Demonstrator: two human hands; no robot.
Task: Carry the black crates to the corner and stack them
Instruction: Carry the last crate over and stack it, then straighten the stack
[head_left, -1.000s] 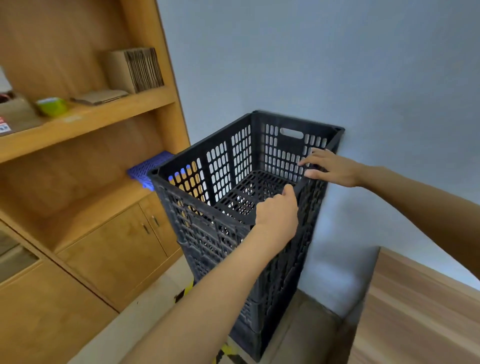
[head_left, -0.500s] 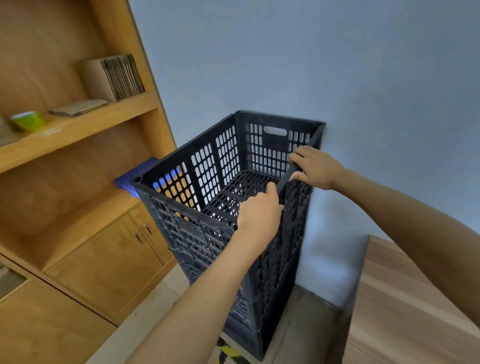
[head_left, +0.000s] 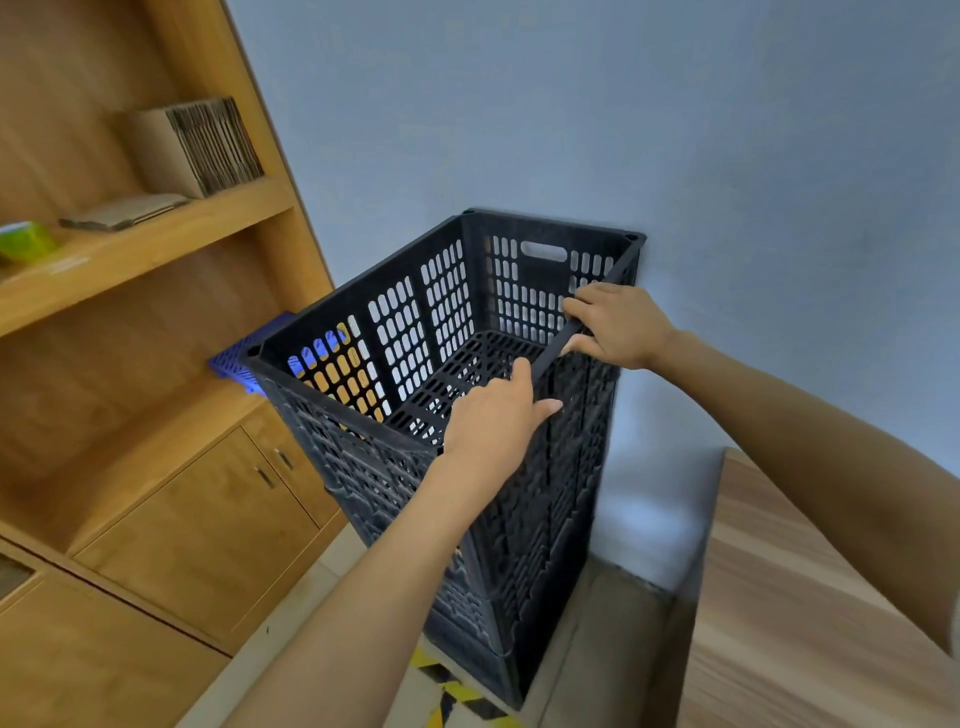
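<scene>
A tall stack of black perforated crates (head_left: 540, 519) stands on the floor in the corner, against the grey wall and beside the wooden shelf unit. The top crate (head_left: 415, 322) is empty, and its slotted bottom shows. My right hand (head_left: 618, 327) grips the right rim of that top crate, fingers wrapped over the edge. At the near right corner of the same rim my left hand (head_left: 493, 421) rests, thumb up inside and fingers curled over the edge.
A wooden shelf unit (head_left: 156, 249) with cabinet doors (head_left: 208, 530) fills the left. On it sit a blue crate (head_left: 244, 358), a row of cardboard sheets (head_left: 208, 145) and a green object (head_left: 26, 241). A wooden table (head_left: 810, 613) stands at the lower right. Yellow-black tape (head_left: 447, 696) marks the floor.
My right hand slid back along the right rim and closed on it. The left hand stayed at the near corner. The view shifted slightly; the stack stayed put.
</scene>
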